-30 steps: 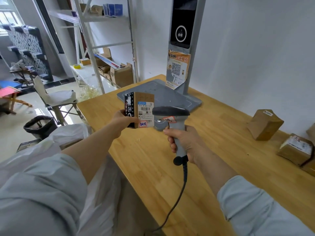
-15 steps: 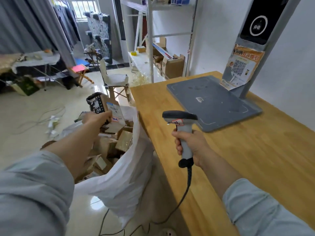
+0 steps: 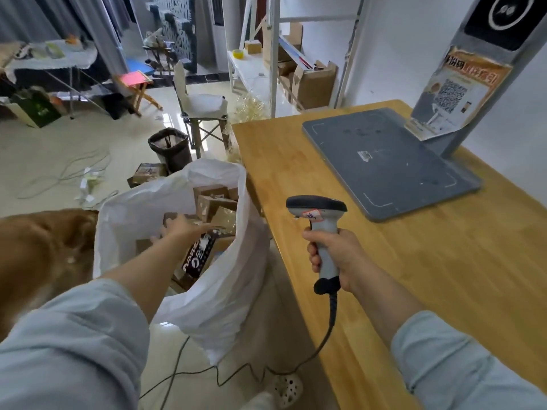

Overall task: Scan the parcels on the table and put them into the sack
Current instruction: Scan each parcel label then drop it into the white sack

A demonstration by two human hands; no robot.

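Observation:
A white sack stands open on the floor beside the wooden table, with several brown parcels inside. My left hand hovers over its mouth with fingers spread and holds nothing. Just below it, the small parcel with black printed side lies in the sack. My right hand grips the handle of the grey barcode scanner above the table's left edge, its cable hanging to the floor.
A grey scan platform with an upright post stands on the table's far part. A folding chair, a black bin, a loose box and cables lie on the floor. A brown furry animal is at the left.
My left hand carried the parcel from the table over the sack and let it go; the parcel now lies inside. My view turned left. The scanner stays in my right hand.

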